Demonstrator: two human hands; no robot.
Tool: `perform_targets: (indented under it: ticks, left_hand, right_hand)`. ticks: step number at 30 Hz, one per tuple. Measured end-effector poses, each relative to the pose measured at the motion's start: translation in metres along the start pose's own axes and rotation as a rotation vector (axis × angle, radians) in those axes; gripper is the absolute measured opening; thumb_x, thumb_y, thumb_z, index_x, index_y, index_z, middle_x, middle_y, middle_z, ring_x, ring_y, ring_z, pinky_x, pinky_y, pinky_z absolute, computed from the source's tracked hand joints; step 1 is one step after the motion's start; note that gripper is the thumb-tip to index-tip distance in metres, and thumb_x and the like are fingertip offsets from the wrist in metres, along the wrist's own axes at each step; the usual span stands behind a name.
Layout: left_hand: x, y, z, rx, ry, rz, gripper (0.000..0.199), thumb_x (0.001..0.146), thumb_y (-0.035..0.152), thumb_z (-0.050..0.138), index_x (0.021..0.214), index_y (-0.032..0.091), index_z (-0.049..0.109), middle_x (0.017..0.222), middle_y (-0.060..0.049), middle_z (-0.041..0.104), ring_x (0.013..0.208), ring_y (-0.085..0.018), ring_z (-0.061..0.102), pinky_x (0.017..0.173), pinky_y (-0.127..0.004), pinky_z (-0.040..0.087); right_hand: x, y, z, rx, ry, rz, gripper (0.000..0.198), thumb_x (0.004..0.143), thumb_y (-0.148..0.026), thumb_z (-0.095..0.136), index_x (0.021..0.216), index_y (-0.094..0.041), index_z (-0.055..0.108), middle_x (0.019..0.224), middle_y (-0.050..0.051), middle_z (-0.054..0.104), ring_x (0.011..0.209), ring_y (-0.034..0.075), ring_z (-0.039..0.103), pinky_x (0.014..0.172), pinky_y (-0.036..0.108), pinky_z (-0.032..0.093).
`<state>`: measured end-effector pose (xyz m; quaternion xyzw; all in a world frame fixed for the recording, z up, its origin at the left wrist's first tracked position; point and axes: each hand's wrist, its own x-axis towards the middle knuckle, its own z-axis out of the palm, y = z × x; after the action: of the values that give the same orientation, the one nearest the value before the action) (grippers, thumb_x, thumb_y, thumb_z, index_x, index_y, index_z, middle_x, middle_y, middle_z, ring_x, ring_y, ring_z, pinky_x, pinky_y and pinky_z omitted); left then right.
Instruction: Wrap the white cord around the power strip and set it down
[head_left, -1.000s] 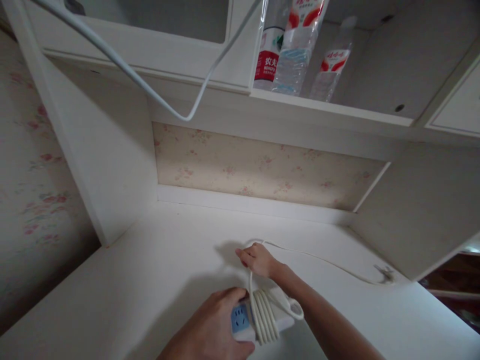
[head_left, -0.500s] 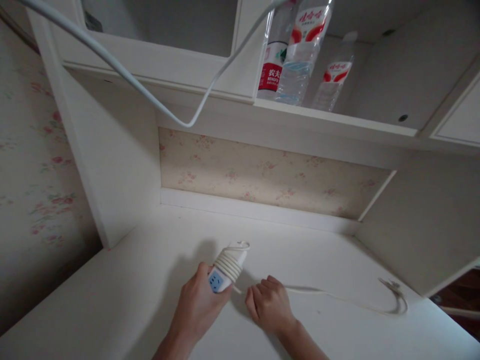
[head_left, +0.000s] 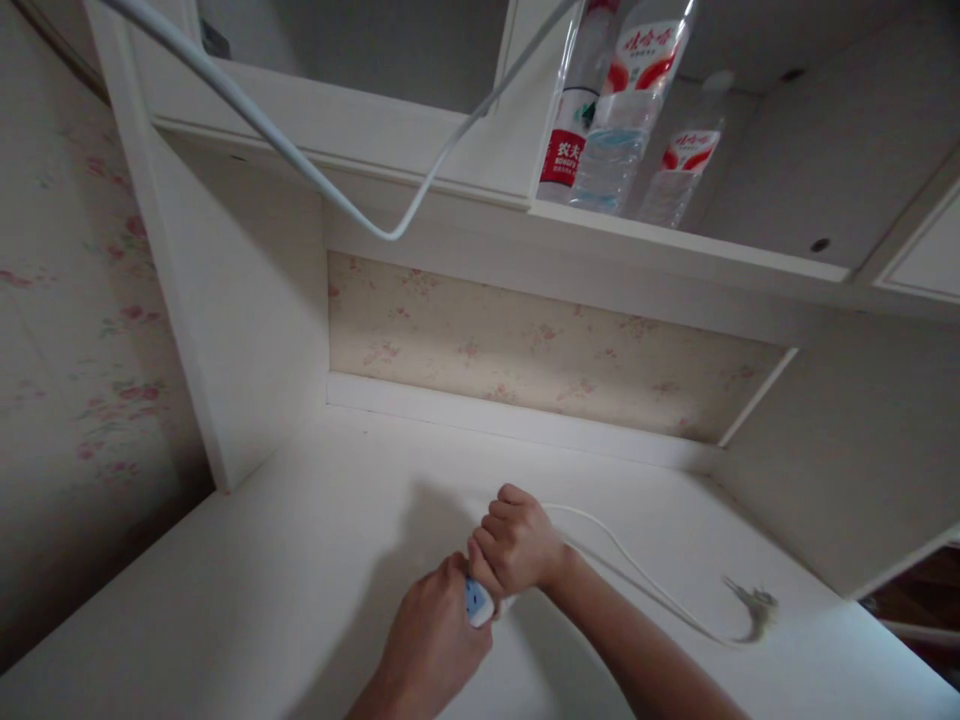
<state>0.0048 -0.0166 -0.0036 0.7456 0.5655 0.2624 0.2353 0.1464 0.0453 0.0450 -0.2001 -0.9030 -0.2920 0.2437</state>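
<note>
My left hand (head_left: 439, 630) is wrapped around a white power strip with a blue socket face (head_left: 477, 602); only its near end shows. Closed over the strip's far part, my right hand (head_left: 516, 540) grips the white cord (head_left: 600, 525) and hides the coils wound there. From the right fist the cord curves over the white desk to its plug end (head_left: 756, 605), which is blurred at the right.
Above the white desk (head_left: 315, 520) is a shelf (head_left: 697, 245) with several plastic water bottles (head_left: 619, 110). A thick white cable (head_left: 300, 165) hangs in front of the cabinet. Side panels (head_left: 255, 320) bound the desk left and right.
My right hand has moved up and left, from beside the power strip to over it, carrying the cord. The strip has shifted slightly right and the plug end has slid left.
</note>
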Motion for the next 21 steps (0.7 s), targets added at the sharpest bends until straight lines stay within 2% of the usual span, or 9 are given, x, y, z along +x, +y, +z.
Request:
perform_targets:
  ticks: [6, 9, 14, 18, 21]
  left_hand:
    - [-0.003, -0.003, -0.013, -0.06, -0.085, 0.003, 0.022, 0.068, 0.025, 0.059, 0.089, 0.025, 0.061, 0.089, -0.002, 0.07, 0.077, -0.019, 0.065, 0.061, -0.025, 0.041]
    - [-0.006, 0.0, -0.019, -0.087, -0.105, 0.033, 0.027, 0.065, 0.025, 0.061, 0.091, 0.024, 0.06, 0.091, -0.002, 0.07, 0.08, -0.02, 0.064, 0.063, -0.024, 0.041]
    - [-0.013, 0.007, -0.031, -0.072, -0.187, 0.116, 0.025, 0.064, 0.025, 0.061, 0.089, 0.023, 0.057, 0.093, -0.003, 0.069, 0.08, -0.021, 0.064, 0.061, -0.024, 0.039]
    - [-0.018, 0.012, -0.037, -0.104, -0.245, 0.198, 0.031, 0.062, 0.029, 0.065, 0.092, 0.025, 0.058, 0.092, 0.0, 0.069, 0.081, -0.021, 0.064, 0.063, -0.025, 0.04]
    - [-0.017, 0.015, -0.037, -0.16, -0.214, 0.169, 0.03, 0.062, 0.03, 0.067, 0.09, 0.026, 0.056, 0.089, 0.002, 0.069, 0.076, -0.018, 0.063, 0.061, -0.024, 0.039]
  right_hand:
    - [0.027, 0.01, 0.017, 0.089, -0.071, -0.126, 0.031, 0.078, -0.026, 0.043, 0.048, -0.02, 0.045, 0.04, -0.002, 0.045, 0.044, 0.01, 0.029, 0.061, 0.033, 0.025]
    - [0.037, 0.013, 0.026, 0.105, -0.096, -0.127, 0.032, 0.08, -0.026, 0.041, 0.049, -0.019, 0.046, 0.041, -0.002, 0.047, 0.043, 0.01, 0.032, 0.063, 0.033, 0.026]
    - [0.033, 0.023, 0.046, 0.112, -0.226, -0.036, 0.037, 0.085, -0.026, 0.038, 0.051, -0.018, 0.051, 0.044, 0.0, 0.054, 0.042, 0.01, 0.036, 0.065, 0.032, 0.028]
    - [0.005, 0.029, 0.057, 0.101, -0.422, 0.094, 0.043, 0.091, -0.028, 0.035, 0.054, -0.017, 0.056, 0.049, 0.002, 0.06, 0.043, 0.01, 0.043, 0.065, 0.031, 0.029]
    - [-0.022, 0.029, 0.062, 0.079, -0.47, 0.255, 0.043, 0.093, -0.029, 0.037, 0.058, -0.018, 0.058, 0.053, 0.002, 0.063, 0.046, 0.011, 0.05, 0.066, 0.03, 0.031]
